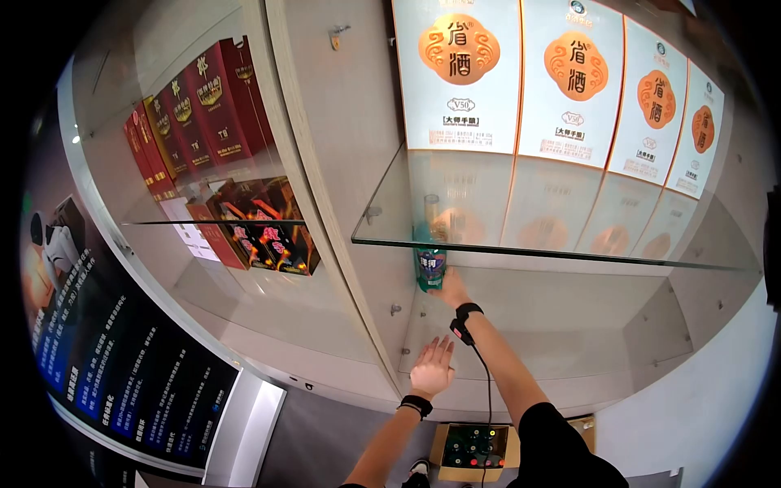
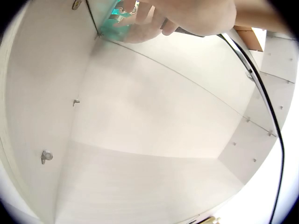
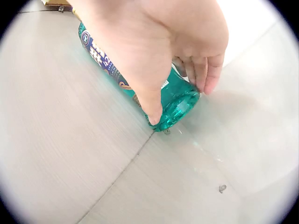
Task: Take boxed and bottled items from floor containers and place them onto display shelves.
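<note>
A teal-green glass bottle with a dark blue label stands in the left corner of the cabinet bay, its neck seen through the glass shelf. My right hand grips it low down. In the right wrist view, the thumb lies on one side of the bottle near its base and the fingers reach round the other. Below and to the left of it, my left hand holds nothing, its fingers extended. The left wrist view catches the right hand and part of the bottle at the top.
Above the bottle runs a glass shelf bearing white boxes. A panel divides this bay from one with red boxes. An open carton of bottles stands on the floor. A black cable trails from the right wrist.
</note>
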`<state>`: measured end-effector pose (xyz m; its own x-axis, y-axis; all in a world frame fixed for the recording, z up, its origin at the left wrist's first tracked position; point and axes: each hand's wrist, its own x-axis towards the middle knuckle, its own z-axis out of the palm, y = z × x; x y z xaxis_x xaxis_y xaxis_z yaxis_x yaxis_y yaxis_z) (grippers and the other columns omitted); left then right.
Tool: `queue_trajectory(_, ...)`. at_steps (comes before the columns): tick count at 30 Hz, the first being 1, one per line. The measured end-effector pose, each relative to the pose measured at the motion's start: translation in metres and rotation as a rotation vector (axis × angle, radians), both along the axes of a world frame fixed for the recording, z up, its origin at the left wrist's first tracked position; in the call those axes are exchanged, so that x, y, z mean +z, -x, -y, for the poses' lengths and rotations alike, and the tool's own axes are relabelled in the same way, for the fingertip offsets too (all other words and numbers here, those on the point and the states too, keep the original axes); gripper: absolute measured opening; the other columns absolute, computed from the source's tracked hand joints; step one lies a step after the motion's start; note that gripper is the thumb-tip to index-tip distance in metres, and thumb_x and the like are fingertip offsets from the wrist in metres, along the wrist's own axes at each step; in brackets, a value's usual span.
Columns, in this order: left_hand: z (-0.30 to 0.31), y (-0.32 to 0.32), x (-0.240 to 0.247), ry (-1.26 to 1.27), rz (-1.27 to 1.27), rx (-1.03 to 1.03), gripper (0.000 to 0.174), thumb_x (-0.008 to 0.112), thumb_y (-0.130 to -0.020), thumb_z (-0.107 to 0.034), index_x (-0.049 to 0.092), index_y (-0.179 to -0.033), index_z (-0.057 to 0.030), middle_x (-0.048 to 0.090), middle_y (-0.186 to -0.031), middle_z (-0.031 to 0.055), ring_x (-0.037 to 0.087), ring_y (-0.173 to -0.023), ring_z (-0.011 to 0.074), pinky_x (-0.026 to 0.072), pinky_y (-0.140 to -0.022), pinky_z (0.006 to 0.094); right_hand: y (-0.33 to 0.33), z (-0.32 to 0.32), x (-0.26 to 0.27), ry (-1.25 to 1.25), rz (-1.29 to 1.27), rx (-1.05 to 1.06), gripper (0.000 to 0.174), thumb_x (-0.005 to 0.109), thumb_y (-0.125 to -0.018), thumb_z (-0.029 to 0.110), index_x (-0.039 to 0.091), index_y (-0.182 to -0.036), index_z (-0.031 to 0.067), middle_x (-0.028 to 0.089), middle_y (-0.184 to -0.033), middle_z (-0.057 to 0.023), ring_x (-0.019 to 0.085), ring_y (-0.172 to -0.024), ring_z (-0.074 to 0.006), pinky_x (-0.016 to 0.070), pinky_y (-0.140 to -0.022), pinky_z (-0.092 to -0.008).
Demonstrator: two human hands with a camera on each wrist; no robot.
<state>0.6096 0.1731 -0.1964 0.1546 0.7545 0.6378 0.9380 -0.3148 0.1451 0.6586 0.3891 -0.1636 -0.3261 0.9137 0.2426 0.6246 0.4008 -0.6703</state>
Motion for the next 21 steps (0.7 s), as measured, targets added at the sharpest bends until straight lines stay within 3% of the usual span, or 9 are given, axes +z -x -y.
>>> queue_trajectory(7,0.002,-0.002,0.002,0.016,0.026,0.001,0.045,0.052,-0.066,-0.017,0.055,-0.110,-0.0070,0.052,-0.119,0.0069,0.049,-0.110,0.0254,0.0410,-0.092,0.0379,-0.050,0.034,-0.025,-0.093,0.020,0.147,0.080,0.070,-0.065,0.029,0.030,-0.123,-0.0101,0.041,-0.116,-0.0330,0.048,-0.102,-0.0414,0.0415,-0.088,-0.0412)
queue_trajectory(9,-0.001,-0.001,-0.002,0.020,0.007,0.009,0.045,0.052,-0.065,-0.017,0.055,-0.109,-0.0072,0.052,-0.119,0.0063,0.049,-0.110,0.0254,0.0408,-0.092,0.0379,-0.068,0.048,-0.030,-0.148,0.017,0.139,0.073,0.070,-0.065,0.030,0.038,-0.119,-0.0067,0.047,-0.111,-0.0290,0.050,-0.100,-0.0396,0.0427,-0.087,-0.0398)
queue_trajectory(11,-0.002,0.000,-0.002,0.027,-0.006,0.009,0.046,0.052,-0.065,-0.017,0.055,-0.109,-0.0074,0.052,-0.118,0.0064,0.049,-0.109,0.0255,0.0411,-0.091,0.0383,-0.089,0.079,-0.024,0.119,-0.169,0.200,0.056,0.068,-0.070,0.026,0.046,-0.115,-0.0017,0.056,-0.102,-0.0207,0.056,-0.097,-0.0304,0.0451,-0.084,-0.0350)
queue_trajectory(12,-0.001,-0.001,-0.001,0.029,-0.020,0.022,0.046,0.053,-0.064,-0.017,0.055,-0.109,-0.0076,0.052,-0.118,0.0064,0.050,-0.108,0.0256,0.0413,-0.090,0.0387,-0.099,0.099,-0.022,0.132,-0.172,0.182,0.056,0.068,-0.070,0.026,0.046,-0.115,-0.0017,0.056,-0.102,-0.0207,0.056,-0.097,-0.0304,0.0451,-0.084,-0.0350)
queue_trajectory(14,0.002,-0.002,0.004,0.086,-0.029,0.038,0.046,0.052,-0.064,-0.017,0.055,-0.110,-0.0081,0.052,-0.118,0.0062,0.050,-0.107,0.0256,0.0418,-0.089,0.0386,-0.123,0.146,-0.019,0.285,-0.405,0.372,0.035,0.057,-0.084,0.015,0.048,-0.116,0.0020,0.058,-0.101,-0.0107,0.058,-0.091,-0.0165,0.0475,-0.080,-0.0278)
queue_trajectory(15,0.003,-0.003,0.006,0.129,-0.039,0.072,0.047,0.052,-0.064,-0.016,0.055,-0.110,-0.0087,0.052,-0.119,0.0061,0.051,-0.106,0.0255,0.0422,-0.088,0.0386,-0.136,0.176,-0.012,0.306,-0.413,0.347,0.035,0.057,-0.084,0.015,0.048,-0.116,0.0020,0.058,-0.101,-0.0107,0.058,-0.091,-0.0165,0.0475,-0.080,-0.0278)
queue_trajectory(17,0.000,0.000,-0.003,0.091,-0.069,0.080,0.048,0.052,-0.064,-0.016,0.055,-0.111,-0.0096,0.053,-0.117,0.0061,0.052,-0.103,0.0252,0.0434,-0.086,0.0386,-0.164,0.238,-0.002,0.652,-0.658,0.390,0.028,0.051,-0.088,0.011,0.050,-0.114,0.0020,0.061,-0.096,-0.0077,0.059,-0.091,-0.0146,0.0470,-0.081,-0.0271)
queue_trajectory(19,0.002,-0.001,0.000,0.133,-0.053,0.091,0.049,0.052,-0.065,-0.017,0.054,-0.113,-0.0105,0.053,-0.115,0.0063,0.052,-0.102,0.0255,0.0441,-0.084,0.0391,-0.196,0.295,-0.016,0.781,-0.696,0.259,0.027,0.051,-0.088,0.012,0.051,-0.113,0.0020,0.061,-0.097,-0.0083,0.059,-0.091,-0.0141,0.0467,-0.080,-0.0263)
queue_trajectory(21,0.000,0.000,-0.002,0.023,-0.109,0.073,0.049,0.051,-0.066,-0.017,0.053,-0.114,-0.0113,0.054,-0.113,0.0074,0.052,-0.099,0.0260,0.0448,-0.082,0.0402,-0.233,0.348,-0.062,0.711,-0.580,0.048,0.026,0.053,-0.087,0.012,0.053,-0.110,0.0013,0.063,-0.093,-0.0087,0.060,-0.088,-0.0135,0.0470,-0.076,-0.0253)
